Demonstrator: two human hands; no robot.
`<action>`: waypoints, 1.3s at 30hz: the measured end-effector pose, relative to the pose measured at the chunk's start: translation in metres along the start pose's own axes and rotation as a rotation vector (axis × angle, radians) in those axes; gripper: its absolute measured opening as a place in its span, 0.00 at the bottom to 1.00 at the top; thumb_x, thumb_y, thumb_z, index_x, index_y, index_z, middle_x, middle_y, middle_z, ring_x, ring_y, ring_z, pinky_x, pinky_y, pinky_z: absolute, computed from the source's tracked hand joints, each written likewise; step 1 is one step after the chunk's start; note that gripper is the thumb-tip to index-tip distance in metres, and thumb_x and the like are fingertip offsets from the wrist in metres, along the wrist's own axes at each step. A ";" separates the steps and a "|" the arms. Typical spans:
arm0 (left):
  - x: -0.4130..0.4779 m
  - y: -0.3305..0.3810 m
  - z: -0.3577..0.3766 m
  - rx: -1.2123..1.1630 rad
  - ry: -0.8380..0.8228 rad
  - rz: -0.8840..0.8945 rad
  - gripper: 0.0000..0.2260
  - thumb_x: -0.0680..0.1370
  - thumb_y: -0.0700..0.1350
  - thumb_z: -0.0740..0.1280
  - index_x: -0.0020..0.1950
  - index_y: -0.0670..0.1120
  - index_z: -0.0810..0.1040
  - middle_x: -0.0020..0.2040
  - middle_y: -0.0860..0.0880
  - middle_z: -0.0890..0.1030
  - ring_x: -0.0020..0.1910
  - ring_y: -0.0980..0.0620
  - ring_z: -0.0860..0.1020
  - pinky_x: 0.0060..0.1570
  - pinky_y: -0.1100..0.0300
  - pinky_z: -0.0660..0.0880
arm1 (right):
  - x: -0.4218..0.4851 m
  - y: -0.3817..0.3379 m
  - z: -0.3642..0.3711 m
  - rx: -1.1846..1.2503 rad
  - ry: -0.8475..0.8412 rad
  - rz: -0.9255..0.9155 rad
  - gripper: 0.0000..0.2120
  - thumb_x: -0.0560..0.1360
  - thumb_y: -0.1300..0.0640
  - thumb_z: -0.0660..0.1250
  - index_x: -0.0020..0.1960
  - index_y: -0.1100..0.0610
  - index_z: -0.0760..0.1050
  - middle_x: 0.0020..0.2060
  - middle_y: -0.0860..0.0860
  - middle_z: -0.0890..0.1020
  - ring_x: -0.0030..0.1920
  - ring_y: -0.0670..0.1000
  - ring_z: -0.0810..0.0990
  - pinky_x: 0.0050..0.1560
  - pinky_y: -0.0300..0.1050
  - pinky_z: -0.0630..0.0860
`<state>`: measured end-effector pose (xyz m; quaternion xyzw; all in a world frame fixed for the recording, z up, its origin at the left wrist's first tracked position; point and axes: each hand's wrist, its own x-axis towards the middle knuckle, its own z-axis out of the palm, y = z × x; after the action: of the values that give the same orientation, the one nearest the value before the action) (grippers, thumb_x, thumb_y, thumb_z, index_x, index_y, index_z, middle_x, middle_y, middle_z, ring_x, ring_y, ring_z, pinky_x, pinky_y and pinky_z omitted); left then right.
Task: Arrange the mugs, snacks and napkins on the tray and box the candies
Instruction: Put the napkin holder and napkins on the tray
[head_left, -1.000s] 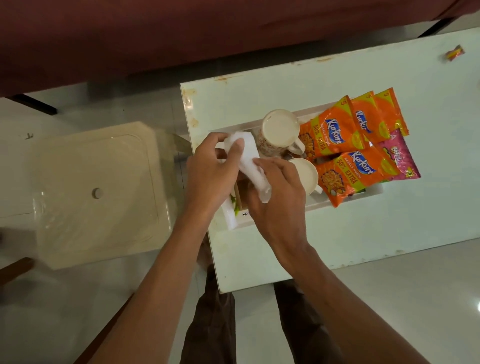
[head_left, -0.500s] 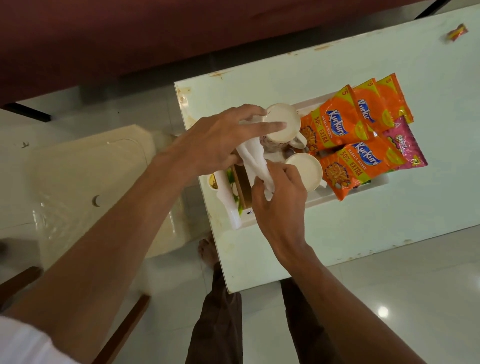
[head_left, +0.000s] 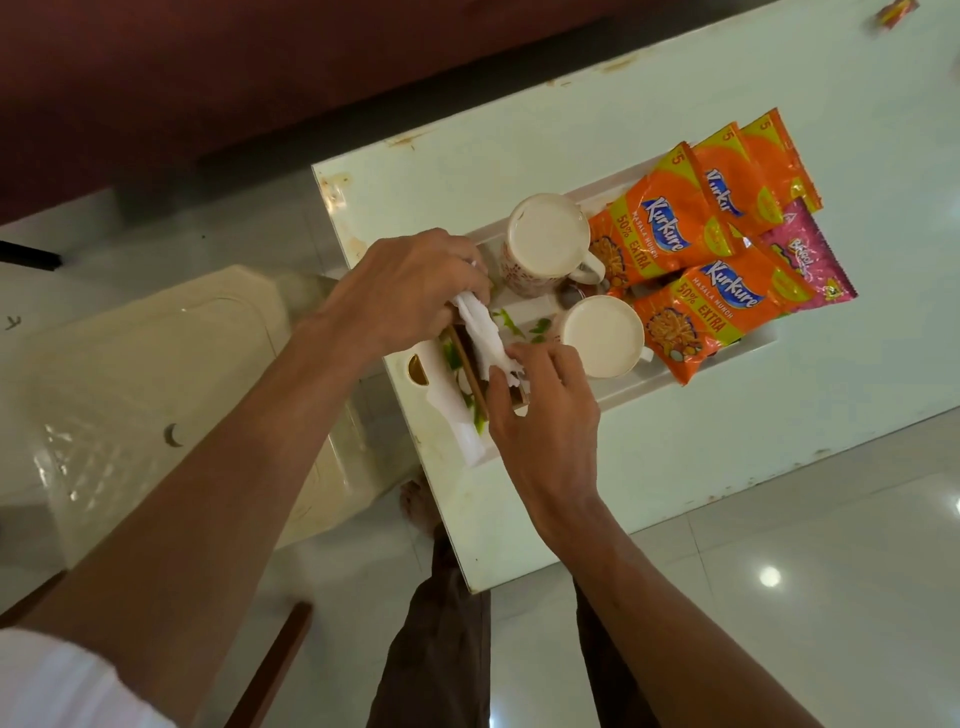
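A white tray (head_left: 618, 392) lies on the pale table. On it stand two cream mugs, one at the back (head_left: 545, 234) and one nearer (head_left: 602, 335), beside several orange snack packets (head_left: 670, 223) and a pink one (head_left: 802, 254). Over the tray's left end I hold a folded white napkin (head_left: 483, 332) low between both hands. My left hand (head_left: 410, 286) pinches its far end, my right hand (head_left: 540, 405) its near end. Another napkin (head_left: 457, 415) lies on the tray's left end, next to a brown strip (head_left: 467, 369).
A wrapped candy (head_left: 891, 13) lies at the table's far right corner. A cream plastic chair (head_left: 156, 395) stands left of the table (head_left: 727, 467). A dark red sofa runs along the back. My legs are at the table's near edge.
The napkin has come down from above the tray to just over its left end. My left hand drew back from the rear mug and took the napkin's far end again.
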<state>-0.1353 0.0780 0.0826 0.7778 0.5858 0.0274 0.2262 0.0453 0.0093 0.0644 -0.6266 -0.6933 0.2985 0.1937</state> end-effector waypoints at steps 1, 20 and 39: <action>0.000 -0.001 0.003 -0.024 0.010 -0.011 0.16 0.70 0.36 0.77 0.56 0.47 0.85 0.58 0.46 0.84 0.54 0.44 0.80 0.45 0.48 0.79 | 0.000 0.001 0.000 -0.009 -0.006 -0.001 0.11 0.75 0.57 0.71 0.56 0.57 0.78 0.51 0.52 0.80 0.48 0.51 0.80 0.43 0.47 0.81; -0.029 0.010 0.023 -0.545 0.134 -0.414 0.36 0.70 0.27 0.61 0.72 0.57 0.73 0.73 0.54 0.74 0.72 0.54 0.70 0.70 0.54 0.70 | -0.008 0.004 -0.015 0.013 -0.101 0.022 0.14 0.74 0.55 0.72 0.58 0.52 0.75 0.52 0.48 0.79 0.43 0.46 0.82 0.40 0.43 0.83; -0.053 0.133 0.096 -1.319 1.092 -1.259 0.16 0.84 0.48 0.62 0.70 0.45 0.75 0.66 0.44 0.80 0.66 0.45 0.78 0.64 0.50 0.76 | 0.163 0.145 -0.221 0.316 0.021 0.082 0.07 0.75 0.59 0.68 0.51 0.49 0.79 0.46 0.45 0.84 0.44 0.42 0.82 0.46 0.37 0.78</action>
<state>-0.0029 -0.0293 0.0593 -0.0599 0.7742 0.5629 0.2830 0.2743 0.2128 0.1171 -0.6194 -0.6094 0.4048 0.2848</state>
